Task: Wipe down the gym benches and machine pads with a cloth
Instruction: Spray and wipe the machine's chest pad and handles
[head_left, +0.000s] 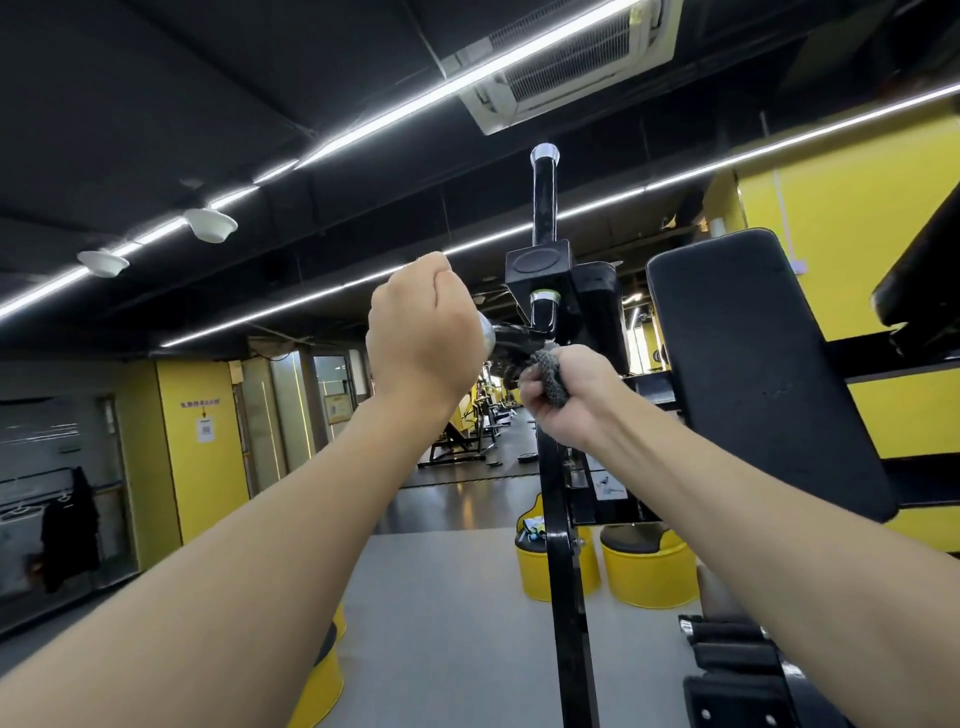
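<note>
- Head view, the only one: looking along a black machine frame, with both bare arms reaching out to the spot where its grips meet.
- The left hand is balled into a fist round a side handle. You only see the handle's silver end cap poking out past the hand. My guess is it's steadying that part so nothing swings while the other hand rubs.
- The right hand is clenched on the grey cloth, which is wadded into a lump rather than spread flat. That makes sense for thin bars, since a wad gets round a tube joint better than a flat sheet.
- The cloth sits right at the foot of the short chrome-collared grip, just under the black block on the frame. So the hands are near each other but not touching, one on each side of that joint.
- A tall post with a shiny cap sticks straight up above the block. Nothing is touching it.
- The big black back pad is just to the right of the right hand, tilted, and the cloth isn't on it. I can't tell whether it's been wiped, but it looks like the obvious next stop.
- The edge of a second pad shows further right, well away from both hands.
- Down low there are yellow stools on the grey floor beyond the frame.
</note>
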